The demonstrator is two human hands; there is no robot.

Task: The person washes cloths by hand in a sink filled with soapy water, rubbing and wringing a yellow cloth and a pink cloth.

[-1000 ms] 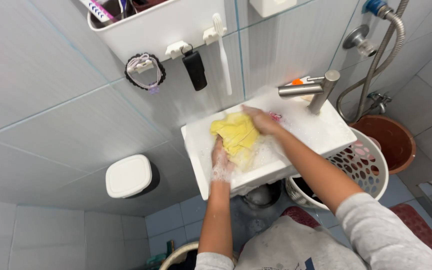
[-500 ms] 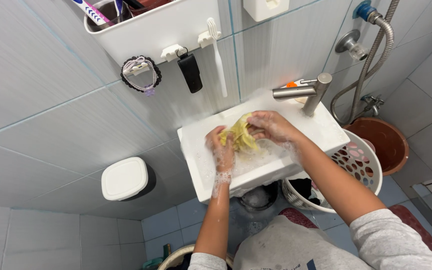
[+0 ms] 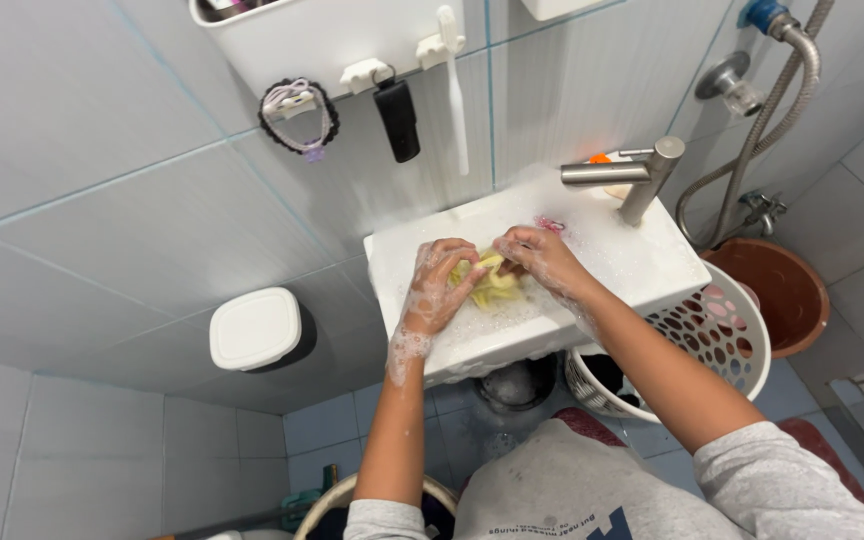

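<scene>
Cloth: a yellow cloth (image 3: 492, 283) sits bunched and soapy in the white sink (image 3: 652, 262), between both hands.
Left hand (image 3: 435, 290): sudsy, grip clenched on the cloth's left side.
Right hand (image 3: 535, 257): grip pinching its right end.
Technique: rubbing goes best low in the basin, under the steel faucet (image 3: 624, 176), suds kept inside.
</scene>
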